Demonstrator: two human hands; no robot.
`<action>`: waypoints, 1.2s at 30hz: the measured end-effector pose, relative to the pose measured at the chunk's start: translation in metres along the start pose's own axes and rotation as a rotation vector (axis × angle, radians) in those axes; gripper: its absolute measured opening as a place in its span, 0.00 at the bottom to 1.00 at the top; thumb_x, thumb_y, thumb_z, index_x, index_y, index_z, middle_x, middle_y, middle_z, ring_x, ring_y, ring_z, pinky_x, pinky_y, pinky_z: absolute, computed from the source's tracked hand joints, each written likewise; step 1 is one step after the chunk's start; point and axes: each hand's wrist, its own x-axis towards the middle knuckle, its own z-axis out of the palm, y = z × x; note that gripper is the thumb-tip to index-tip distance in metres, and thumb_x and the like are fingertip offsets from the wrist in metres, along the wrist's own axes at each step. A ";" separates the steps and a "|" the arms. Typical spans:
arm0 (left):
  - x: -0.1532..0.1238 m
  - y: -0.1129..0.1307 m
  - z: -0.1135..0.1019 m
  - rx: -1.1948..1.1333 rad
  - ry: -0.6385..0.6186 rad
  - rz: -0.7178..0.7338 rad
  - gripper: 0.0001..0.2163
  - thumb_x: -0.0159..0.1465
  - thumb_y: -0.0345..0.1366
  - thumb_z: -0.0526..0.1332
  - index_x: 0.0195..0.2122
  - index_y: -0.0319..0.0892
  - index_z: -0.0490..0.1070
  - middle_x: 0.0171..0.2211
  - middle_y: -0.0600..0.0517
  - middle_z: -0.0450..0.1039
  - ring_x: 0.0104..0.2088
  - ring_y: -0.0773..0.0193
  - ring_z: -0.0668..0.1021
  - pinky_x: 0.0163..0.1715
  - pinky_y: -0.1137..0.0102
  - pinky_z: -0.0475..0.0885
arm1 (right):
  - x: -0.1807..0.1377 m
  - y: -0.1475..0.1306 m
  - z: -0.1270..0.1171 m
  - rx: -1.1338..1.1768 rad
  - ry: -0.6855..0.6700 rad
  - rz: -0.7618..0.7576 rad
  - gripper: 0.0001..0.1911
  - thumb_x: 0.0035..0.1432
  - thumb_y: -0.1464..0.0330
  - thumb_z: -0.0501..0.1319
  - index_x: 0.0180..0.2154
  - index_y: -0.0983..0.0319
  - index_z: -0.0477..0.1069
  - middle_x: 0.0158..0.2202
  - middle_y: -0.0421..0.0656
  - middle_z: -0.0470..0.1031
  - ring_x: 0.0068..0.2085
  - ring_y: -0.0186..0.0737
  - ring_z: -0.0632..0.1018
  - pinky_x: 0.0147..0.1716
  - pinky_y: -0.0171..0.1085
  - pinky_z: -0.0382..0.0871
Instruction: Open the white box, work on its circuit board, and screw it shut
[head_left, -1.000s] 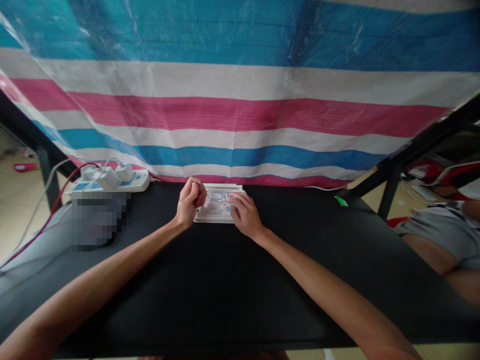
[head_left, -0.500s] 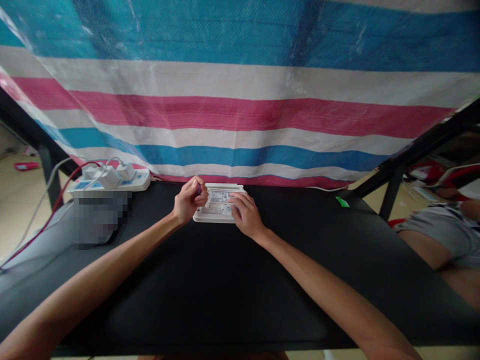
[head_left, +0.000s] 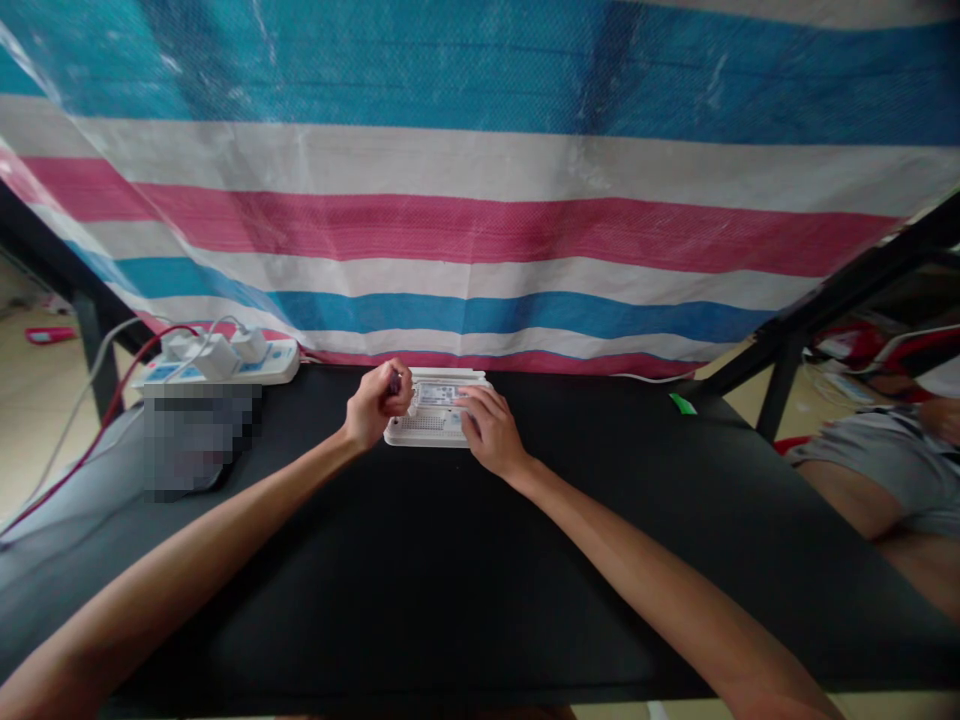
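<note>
A white flat plastic device [head_left: 427, 437], like a router, lies underside up on the black table, showing vent slots and a printed label. My left hand [head_left: 369, 408] is wrapped in a fist around an upright screwdriver [head_left: 395, 381] over the device's left side. Only the dark purple handle shows; its tip is hidden by the fingers. On the right part of the device rests my right hand [head_left: 493, 432], fingers spread over the label and edge, steadying it against the table.
A white power strip [head_left: 281, 362] with plugs and cables stands at the back left, beside a blurred-out dark object [head_left: 199, 440]. A green scrap [head_left: 683, 404] lies at the right. Striped sheeting [head_left: 480, 230] hangs behind the black table [head_left: 450, 580]. Another person [head_left: 877, 470] sits at right.
My left fist has turned slightly around the screwdriver handle and shifted a little toward me. My right hand and the device stay in place.
</note>
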 end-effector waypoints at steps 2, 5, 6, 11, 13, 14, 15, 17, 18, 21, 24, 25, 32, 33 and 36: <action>-0.004 -0.005 0.004 0.074 0.084 0.076 0.19 0.62 0.51 0.64 0.26 0.40 0.65 0.18 0.59 0.52 0.18 0.73 0.56 0.18 0.77 0.50 | 0.000 0.000 0.000 0.005 0.000 0.000 0.13 0.65 0.70 0.52 0.45 0.61 0.74 0.50 0.51 0.76 0.55 0.49 0.73 0.55 0.51 0.68; -0.008 -0.011 0.009 0.100 0.137 0.111 0.19 0.63 0.51 0.62 0.26 0.40 0.64 0.18 0.59 0.52 0.19 0.73 0.56 0.19 0.76 0.50 | 0.000 0.001 0.001 0.009 -0.007 -0.001 0.13 0.65 0.70 0.52 0.45 0.62 0.73 0.50 0.52 0.76 0.55 0.49 0.73 0.55 0.51 0.68; -0.008 -0.010 0.010 0.082 0.132 0.107 0.19 0.62 0.51 0.62 0.26 0.40 0.64 0.18 0.59 0.52 0.19 0.73 0.55 0.19 0.76 0.49 | 0.000 0.001 0.001 0.011 -0.008 0.000 0.13 0.65 0.70 0.52 0.45 0.62 0.73 0.50 0.52 0.76 0.55 0.49 0.73 0.55 0.51 0.68; 0.003 0.011 0.015 -0.070 0.143 0.075 0.18 0.62 0.49 0.63 0.25 0.40 0.64 0.17 0.59 0.50 0.17 0.73 0.53 0.17 0.77 0.48 | 0.000 0.001 0.001 0.008 0.004 0.004 0.12 0.65 0.71 0.53 0.45 0.62 0.73 0.50 0.51 0.76 0.55 0.49 0.74 0.55 0.51 0.68; 0.013 0.021 0.017 -0.147 0.158 0.089 0.17 0.64 0.47 0.61 0.25 0.40 0.65 0.18 0.59 0.49 0.17 0.74 0.53 0.17 0.77 0.49 | 0.000 0.000 0.001 0.006 0.007 -0.003 0.12 0.64 0.71 0.53 0.44 0.62 0.74 0.50 0.51 0.76 0.54 0.49 0.74 0.55 0.51 0.68; 0.020 0.025 0.018 -0.175 0.158 0.097 0.17 0.64 0.47 0.60 0.25 0.40 0.65 0.18 0.59 0.49 0.17 0.74 0.54 0.16 0.78 0.50 | 0.000 0.000 0.000 0.006 0.009 -0.006 0.12 0.64 0.72 0.53 0.44 0.62 0.74 0.50 0.51 0.76 0.54 0.50 0.74 0.55 0.51 0.68; 0.027 0.027 0.018 -0.186 0.165 0.115 0.17 0.65 0.46 0.59 0.25 0.40 0.65 0.18 0.59 0.49 0.17 0.74 0.54 0.16 0.78 0.50 | 0.000 0.000 0.000 0.006 0.010 -0.009 0.12 0.64 0.72 0.53 0.44 0.62 0.74 0.50 0.52 0.76 0.54 0.50 0.74 0.55 0.51 0.68; 0.041 0.027 0.015 -0.160 0.181 0.148 0.19 0.67 0.46 0.57 0.23 0.40 0.64 0.17 0.59 0.48 0.16 0.74 0.54 0.16 0.78 0.50 | 0.000 0.000 -0.001 0.007 0.013 -0.011 0.12 0.64 0.72 0.53 0.44 0.63 0.74 0.50 0.52 0.77 0.54 0.50 0.74 0.55 0.51 0.68; 0.047 0.025 0.012 -0.147 0.203 0.165 0.19 0.68 0.46 0.57 0.23 0.40 0.63 0.17 0.59 0.48 0.16 0.74 0.54 0.15 0.78 0.50 | 0.001 -0.001 -0.001 0.007 0.015 -0.009 0.12 0.64 0.72 0.54 0.44 0.63 0.74 0.50 0.52 0.77 0.54 0.50 0.74 0.55 0.51 0.68; 0.061 0.016 0.003 -0.132 0.240 0.194 0.20 0.67 0.46 0.58 0.22 0.40 0.62 0.17 0.60 0.49 0.15 0.75 0.54 0.15 0.79 0.50 | 0.001 -0.002 -0.002 0.011 0.010 0.004 0.12 0.63 0.73 0.54 0.44 0.62 0.75 0.49 0.51 0.77 0.54 0.49 0.74 0.55 0.51 0.69; 0.066 0.008 -0.003 -0.122 0.217 0.199 0.20 0.65 0.48 0.59 0.22 0.40 0.62 0.17 0.60 0.49 0.15 0.75 0.54 0.15 0.79 0.50 | 0.002 -0.004 -0.004 0.014 0.002 0.013 0.12 0.62 0.74 0.54 0.44 0.62 0.75 0.50 0.51 0.77 0.54 0.49 0.74 0.55 0.51 0.69; 0.067 0.005 -0.004 -0.118 0.209 0.198 0.20 0.65 0.49 0.60 0.23 0.40 0.63 0.16 0.60 0.49 0.15 0.75 0.54 0.15 0.78 0.50 | 0.002 -0.004 -0.004 0.014 0.001 0.014 0.12 0.62 0.74 0.54 0.44 0.62 0.75 0.50 0.51 0.77 0.54 0.49 0.74 0.55 0.51 0.69; 0.066 -0.017 -0.016 -0.037 0.218 0.154 0.20 0.61 0.52 0.63 0.23 0.41 0.63 0.16 0.61 0.49 0.15 0.75 0.53 0.15 0.78 0.46 | 0.003 -0.004 -0.006 0.015 -0.006 0.008 0.12 0.63 0.73 0.53 0.44 0.63 0.74 0.50 0.52 0.77 0.54 0.49 0.74 0.54 0.51 0.69; 0.065 -0.019 -0.017 -0.022 0.214 0.149 0.21 0.62 0.53 0.62 0.23 0.41 0.62 0.16 0.61 0.49 0.15 0.75 0.53 0.15 0.77 0.47 | 0.003 -0.004 -0.006 0.015 -0.009 0.008 0.12 0.63 0.73 0.54 0.44 0.63 0.74 0.50 0.52 0.77 0.54 0.49 0.74 0.54 0.51 0.69; 0.059 -0.022 -0.019 0.016 0.207 0.150 0.19 0.62 0.52 0.63 0.28 0.43 0.62 0.17 0.61 0.50 0.16 0.74 0.54 0.15 0.78 0.47 | 0.003 -0.005 -0.007 0.021 -0.020 0.012 0.12 0.63 0.74 0.54 0.45 0.63 0.74 0.50 0.52 0.76 0.54 0.49 0.74 0.54 0.50 0.69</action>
